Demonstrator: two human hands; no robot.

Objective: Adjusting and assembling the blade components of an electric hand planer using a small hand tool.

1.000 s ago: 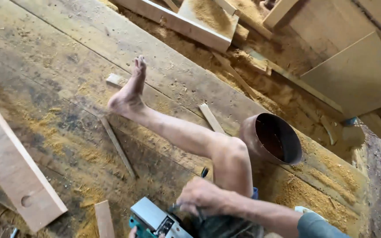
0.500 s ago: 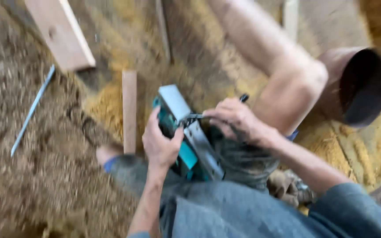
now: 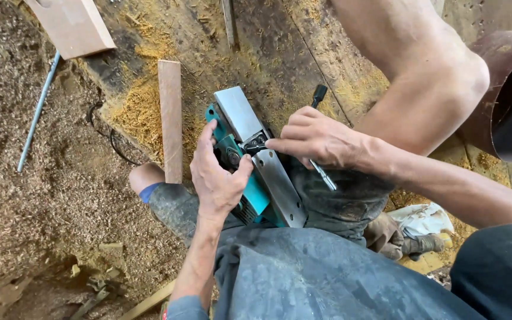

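Note:
A teal electric planer (image 3: 256, 160) lies upside down on my lap, its grey metal sole plates facing up. My left hand (image 3: 217, 175) grips the planer's teal side and steadies it. My right hand (image 3: 318, 139) is closed around a thin metal tool with a black handle end (image 3: 319, 93); its fingertips rest at the gap between the two sole plates, where the cutter drum sits. The tool's tip is hidden under the fingers. My bare leg (image 3: 422, 77) stretches away at the upper right.
A narrow wooden strip (image 3: 170, 118) lies on the sawdust-covered boards just left of the planer. A wider plank (image 3: 75, 24) and a thin metal rod (image 3: 37, 112) lie at the upper left. A brown metal pipe (image 3: 508, 89) stands at the right. A black cable (image 3: 105, 127) curls in the shavings.
The view has swung down from the outstretched leg and floor to my lap. Both hands have stayed on the planer, with the right fingers now at the cutter gap.

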